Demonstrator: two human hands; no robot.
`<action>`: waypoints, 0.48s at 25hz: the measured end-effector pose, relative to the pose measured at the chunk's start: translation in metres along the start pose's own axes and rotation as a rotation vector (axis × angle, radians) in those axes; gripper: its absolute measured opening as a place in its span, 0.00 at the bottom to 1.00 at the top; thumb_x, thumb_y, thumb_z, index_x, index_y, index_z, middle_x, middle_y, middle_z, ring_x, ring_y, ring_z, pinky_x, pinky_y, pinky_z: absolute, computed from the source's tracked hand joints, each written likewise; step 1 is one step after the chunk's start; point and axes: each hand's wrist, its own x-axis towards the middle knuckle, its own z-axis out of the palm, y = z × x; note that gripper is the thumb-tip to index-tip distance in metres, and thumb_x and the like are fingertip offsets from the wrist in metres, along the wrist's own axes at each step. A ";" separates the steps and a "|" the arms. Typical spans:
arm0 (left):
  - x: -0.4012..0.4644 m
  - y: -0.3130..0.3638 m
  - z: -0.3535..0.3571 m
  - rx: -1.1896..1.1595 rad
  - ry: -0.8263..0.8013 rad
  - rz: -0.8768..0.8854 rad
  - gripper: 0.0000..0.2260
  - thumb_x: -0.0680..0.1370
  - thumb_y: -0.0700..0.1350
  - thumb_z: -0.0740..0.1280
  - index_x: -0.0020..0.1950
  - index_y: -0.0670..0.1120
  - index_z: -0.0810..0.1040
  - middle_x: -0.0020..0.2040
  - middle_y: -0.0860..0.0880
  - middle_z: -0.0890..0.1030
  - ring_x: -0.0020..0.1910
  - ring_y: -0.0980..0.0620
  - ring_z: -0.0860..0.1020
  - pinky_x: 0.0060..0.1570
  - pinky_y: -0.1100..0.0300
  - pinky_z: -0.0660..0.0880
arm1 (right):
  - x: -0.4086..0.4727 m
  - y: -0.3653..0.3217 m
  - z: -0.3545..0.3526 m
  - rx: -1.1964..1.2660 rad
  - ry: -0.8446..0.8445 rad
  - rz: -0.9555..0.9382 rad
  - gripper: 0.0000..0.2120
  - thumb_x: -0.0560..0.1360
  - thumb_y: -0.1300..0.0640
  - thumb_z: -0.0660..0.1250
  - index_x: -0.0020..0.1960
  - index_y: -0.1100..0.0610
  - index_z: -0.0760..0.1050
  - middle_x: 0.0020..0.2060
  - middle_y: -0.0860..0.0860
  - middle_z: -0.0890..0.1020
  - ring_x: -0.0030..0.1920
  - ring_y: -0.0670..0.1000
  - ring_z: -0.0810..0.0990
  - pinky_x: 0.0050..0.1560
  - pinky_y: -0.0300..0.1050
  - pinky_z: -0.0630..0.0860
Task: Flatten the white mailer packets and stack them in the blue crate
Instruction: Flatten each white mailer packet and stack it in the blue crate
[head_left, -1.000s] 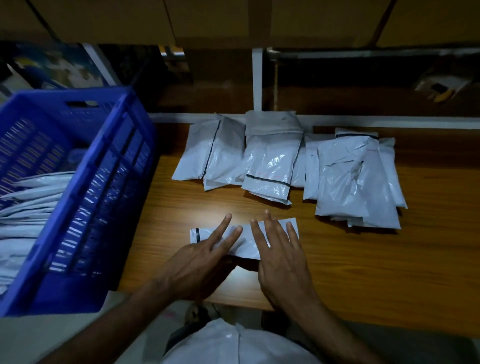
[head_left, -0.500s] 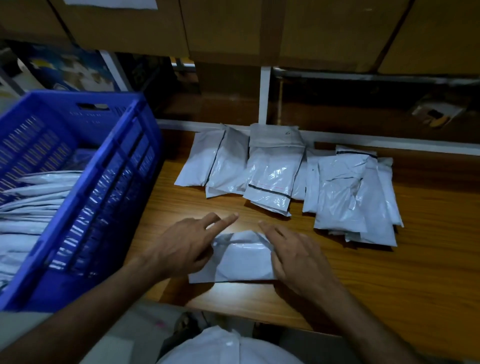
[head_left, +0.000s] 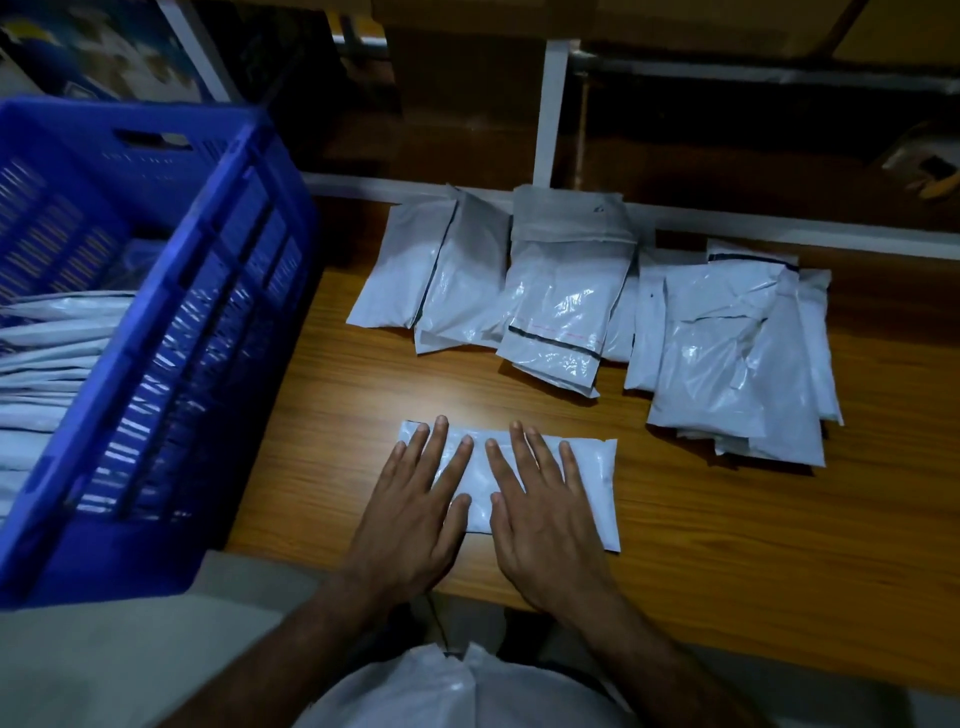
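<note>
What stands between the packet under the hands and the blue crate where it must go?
Nothing lies on the bare table between them. Only the crate's own near wall stands in the path, so the packet, now pressed flat under the left hand and right hand, would probably have to be lifted over that rim.

White packet (head_left: 587, 493) lies flat; stacked packets (head_left: 47, 353) fill crate (head_left: 218, 291).

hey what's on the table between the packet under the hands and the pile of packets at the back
Nothing: in the head view, only bare wooden tabletop separates the packet pressed under both hands from the pile of white mailer packets behind it.
</note>
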 end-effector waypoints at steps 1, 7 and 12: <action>-0.001 0.000 0.000 0.001 -0.006 -0.004 0.28 0.85 0.54 0.50 0.84 0.51 0.49 0.84 0.46 0.44 0.83 0.47 0.43 0.81 0.46 0.45 | 0.001 0.000 0.000 -0.001 -0.012 0.001 0.29 0.85 0.49 0.52 0.84 0.54 0.56 0.84 0.58 0.53 0.84 0.56 0.50 0.81 0.64 0.52; 0.007 0.025 -0.002 -0.017 0.002 0.079 0.29 0.84 0.53 0.51 0.84 0.47 0.51 0.84 0.42 0.46 0.83 0.43 0.44 0.80 0.44 0.43 | -0.009 0.012 -0.016 0.106 0.052 0.098 0.29 0.84 0.50 0.53 0.84 0.55 0.57 0.84 0.57 0.52 0.84 0.54 0.45 0.82 0.64 0.46; 0.021 0.041 0.011 -0.046 -0.068 0.122 0.28 0.85 0.54 0.52 0.84 0.53 0.48 0.84 0.47 0.43 0.83 0.48 0.41 0.80 0.45 0.44 | -0.029 0.041 -0.015 0.038 0.046 0.232 0.30 0.85 0.47 0.50 0.85 0.53 0.52 0.84 0.57 0.48 0.84 0.55 0.45 0.82 0.62 0.47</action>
